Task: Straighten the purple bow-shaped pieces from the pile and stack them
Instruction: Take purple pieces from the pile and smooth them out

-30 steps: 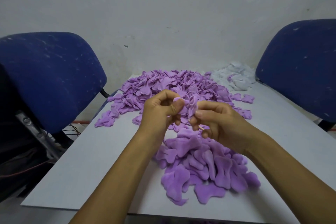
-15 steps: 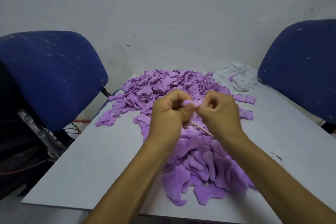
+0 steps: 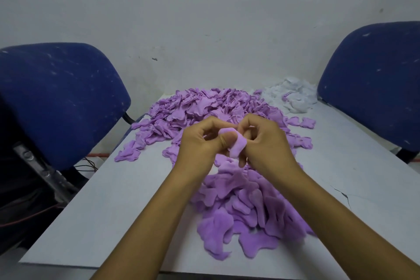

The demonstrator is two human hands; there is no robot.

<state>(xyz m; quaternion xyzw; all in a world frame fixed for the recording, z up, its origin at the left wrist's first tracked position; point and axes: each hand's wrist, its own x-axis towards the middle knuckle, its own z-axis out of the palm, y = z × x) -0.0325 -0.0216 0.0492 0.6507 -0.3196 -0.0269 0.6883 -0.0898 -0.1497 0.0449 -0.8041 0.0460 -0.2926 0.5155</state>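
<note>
My left hand [image 3: 200, 143] and right hand [image 3: 264, 141] meet over the middle of the table [image 3: 113, 200], both pinching one purple piece [image 3: 236, 146]. The left thumb lies across its upper edge; the right fingers curl around its far side. The piece is bent into a fold between them, raised off the table so both hands can work the crease flat. Whether the right hand also hides anything else I cannot tell.

At 6 o'clock of my hands lies the near heap [image 3: 245, 211], pieces overlapping loosely rather than squared up; I judge this to be where finished ones go, kept close for a short drop. At 12 o'clock spreads the pile [image 3: 204, 107] yet to be worked, within easy reach. At 1 o'clock sit white scraps [image 3: 293, 95], apart from the purple. A blue chair [image 3: 56, 102] stands at 9 o'clock, another chair [image 3: 375, 82] at 3.
</note>
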